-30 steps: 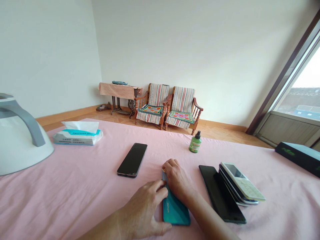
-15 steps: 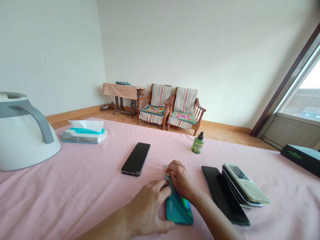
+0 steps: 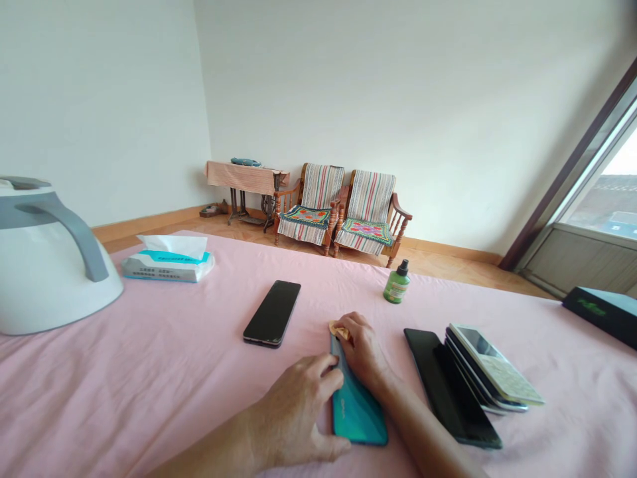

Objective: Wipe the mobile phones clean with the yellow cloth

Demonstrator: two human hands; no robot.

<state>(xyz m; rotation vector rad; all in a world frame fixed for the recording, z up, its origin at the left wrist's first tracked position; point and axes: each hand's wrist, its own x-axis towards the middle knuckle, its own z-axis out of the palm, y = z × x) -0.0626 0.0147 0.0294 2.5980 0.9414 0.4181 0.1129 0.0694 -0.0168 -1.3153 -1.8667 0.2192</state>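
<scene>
A teal smartphone (image 3: 359, 411) lies back side up on the pink cloth in front of me. My left hand (image 3: 303, 405) steadies it, fingertips on its left edge and thumb by its lower left corner. My right hand (image 3: 363, 348) is closed on a small yellowish wiping cloth (image 3: 340, 330) at the phone's far end. The palm and wrist cover part of the phone's right side. Left of it lies a black smartphone (image 3: 273, 313), screen up. On the right another black phone (image 3: 450, 385) lies beside a stack of phones (image 3: 497, 368) with a white keypad phone on top.
Beyond my hands stands a green spray bottle (image 3: 397, 282). A tissue pack (image 3: 168, 260) and a large white-grey kettle (image 3: 54, 265) are at the left. A dark box (image 3: 597, 315) sits on the right edge. Two wooden chairs (image 3: 343, 209) stand past the bed-like surface.
My right hand has shifted slightly at the phone's far end, and more of the wiping cloth shows past the fingers. The left hand keeps its place on the phone.
</scene>
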